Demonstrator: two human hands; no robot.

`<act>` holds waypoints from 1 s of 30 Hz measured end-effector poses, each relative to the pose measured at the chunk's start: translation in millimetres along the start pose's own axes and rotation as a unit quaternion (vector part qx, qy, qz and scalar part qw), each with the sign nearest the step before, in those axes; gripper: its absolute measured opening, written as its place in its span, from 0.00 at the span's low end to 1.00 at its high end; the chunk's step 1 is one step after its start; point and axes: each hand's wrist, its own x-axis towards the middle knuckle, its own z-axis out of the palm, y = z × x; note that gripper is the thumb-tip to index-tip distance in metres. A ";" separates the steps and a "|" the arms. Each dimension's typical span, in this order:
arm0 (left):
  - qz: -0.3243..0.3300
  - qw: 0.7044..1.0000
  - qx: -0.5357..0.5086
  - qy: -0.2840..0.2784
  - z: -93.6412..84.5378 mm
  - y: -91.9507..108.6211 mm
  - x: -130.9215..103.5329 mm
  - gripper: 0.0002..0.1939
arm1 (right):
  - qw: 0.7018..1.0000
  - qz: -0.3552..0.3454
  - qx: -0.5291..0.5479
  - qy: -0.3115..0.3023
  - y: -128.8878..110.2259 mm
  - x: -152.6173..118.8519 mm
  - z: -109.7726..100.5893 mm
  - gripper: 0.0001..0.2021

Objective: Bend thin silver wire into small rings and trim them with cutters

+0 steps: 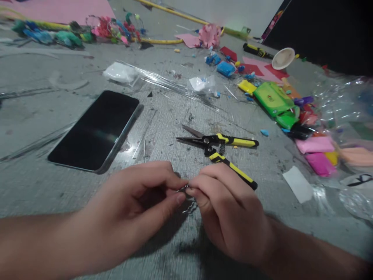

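A small twisted silvery wire piece (190, 208) is pinched between my two hands near the lower middle of the view. The thumb and forefinger of my left hand (140, 206) close on its left side. My right hand (230, 206) has its fingers bent together around the other side, and the fingertips of both hands nearly meet. Part of the wire is hidden by the fingers. Just beyond my right hand lie black and yellow pliers (206, 140) with their jaws apart. A dark-screened phone (96, 130) rests on the table beyond my left hand.
Long thin wires (175, 84) and white packets (121, 72) lie farther back. Colourful clay packs (274, 98) and clear plastic (344, 101) crowd the right. Small coloured pieces (67, 38) line the back left. A white paper scrap (297, 184) lies right of the pliers.
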 end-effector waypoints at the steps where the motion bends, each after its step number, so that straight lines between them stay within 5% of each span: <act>1: 0.004 1.000 0.007 -0.002 -0.4 -0.1 -0.4 0.07 | 1.000 0.016 0.013 -0.003 -1.2 0.9 0.5 0.07; 7: -0.002 0.999 0.045 -0.020 -1.3 -3.2 -0.9 0.08 | 0.984 0.144 0.099 -0.040 -2.6 3.9 0.6 0.05; 15: -0.026 0.998 0.042 0.027 -0.2 2.8 5.0 0.10 | 0.984 0.080 0.156 0.014 6.9 3.4 8.9 0.05; 30: -0.051 0.998 0.014 0.030 -3.0 2.3 3.6 0.07 | 0.975 0.143 0.171 0.020 2.9 3.1 8.9 0.03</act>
